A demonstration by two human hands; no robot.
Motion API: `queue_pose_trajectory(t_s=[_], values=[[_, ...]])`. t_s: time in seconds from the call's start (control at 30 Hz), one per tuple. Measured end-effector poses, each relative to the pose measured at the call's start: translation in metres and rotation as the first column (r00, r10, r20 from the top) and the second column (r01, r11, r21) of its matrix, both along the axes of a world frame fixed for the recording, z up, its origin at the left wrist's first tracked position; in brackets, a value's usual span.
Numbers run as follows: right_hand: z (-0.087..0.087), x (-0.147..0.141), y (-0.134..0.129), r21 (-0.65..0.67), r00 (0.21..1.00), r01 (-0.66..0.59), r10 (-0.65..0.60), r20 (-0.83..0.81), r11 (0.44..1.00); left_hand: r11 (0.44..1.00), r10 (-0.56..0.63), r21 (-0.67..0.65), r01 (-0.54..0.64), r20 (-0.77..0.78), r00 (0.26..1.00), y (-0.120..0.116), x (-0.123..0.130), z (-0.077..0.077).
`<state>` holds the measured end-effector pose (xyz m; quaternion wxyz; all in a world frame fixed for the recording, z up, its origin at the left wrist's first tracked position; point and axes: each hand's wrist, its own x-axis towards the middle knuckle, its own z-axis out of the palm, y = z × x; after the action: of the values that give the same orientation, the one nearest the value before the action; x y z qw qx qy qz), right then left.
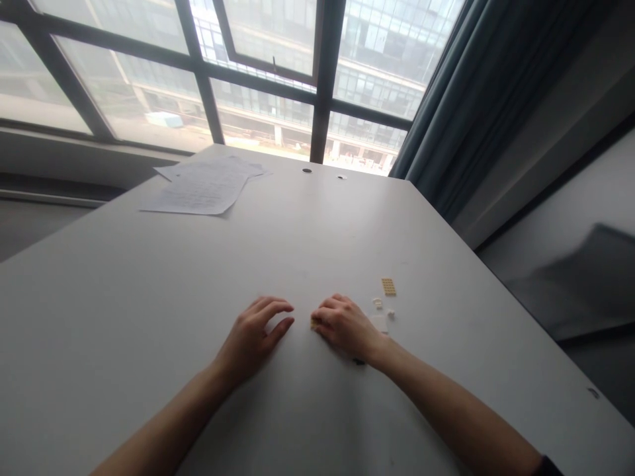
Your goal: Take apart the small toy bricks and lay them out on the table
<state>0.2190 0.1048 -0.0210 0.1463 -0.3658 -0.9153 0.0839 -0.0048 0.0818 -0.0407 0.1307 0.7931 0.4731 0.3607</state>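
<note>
Head view: right hand (346,325), center-right of frame, low, pinches a small yellow piece (313,324), mostly hidden by the fingers. Left hand (252,335) just left of center, thumb and index moderately spread. Studded yellow plate (389,286) lies right of center; white bits (378,303) and white square (380,322) below it. Papers (203,188) upper left.

Spreads out white and smooth as a tabletop (297,244). Carries overlapping printed sheets (198,188) at the far left, two small round fittings (307,170) near the far edge. Nearer, toward the right, bears a yellow gridded plate (389,286), tiny pale pieces (391,315), a flat whitish square (379,323) and a partly hidden dark piece (359,361)
</note>
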Motion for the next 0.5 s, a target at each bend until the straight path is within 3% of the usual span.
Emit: queue_pose_trajectory(t_s=[0.2, 0.3, 0.4, 0.5], values=[[0.0, -0.005, 0.003, 0.016, 0.998, -0.067, 0.067, 0.009, 0.998, 1.0, 0.005, 0.021, -0.005, -0.003, 1.0, 0.001, 0.0, 0.001], [0.006, -0.001, 0.003, 0.023, 0.993, -0.063, 0.065, -0.096, 0.998, 1.0, 0.008, 0.028, -0.008, -0.007, 1.0, 0.002, -0.001, 0.0], [0.02, 0.022, 0.006, 0.012, 0.964, 0.02, -0.016, -0.266, 1.0, 1.0, 0.005, 0.023, -0.005, -0.002, 1.0, 0.002, -0.002, -0.002], [0.034, 0.072, 0.016, -0.026, 0.919, 0.198, -0.194, -0.342, 0.98, 1.0, 0.012, 0.013, -0.012, 0.006, 1.0, 0.002, -0.002, -0.002]])
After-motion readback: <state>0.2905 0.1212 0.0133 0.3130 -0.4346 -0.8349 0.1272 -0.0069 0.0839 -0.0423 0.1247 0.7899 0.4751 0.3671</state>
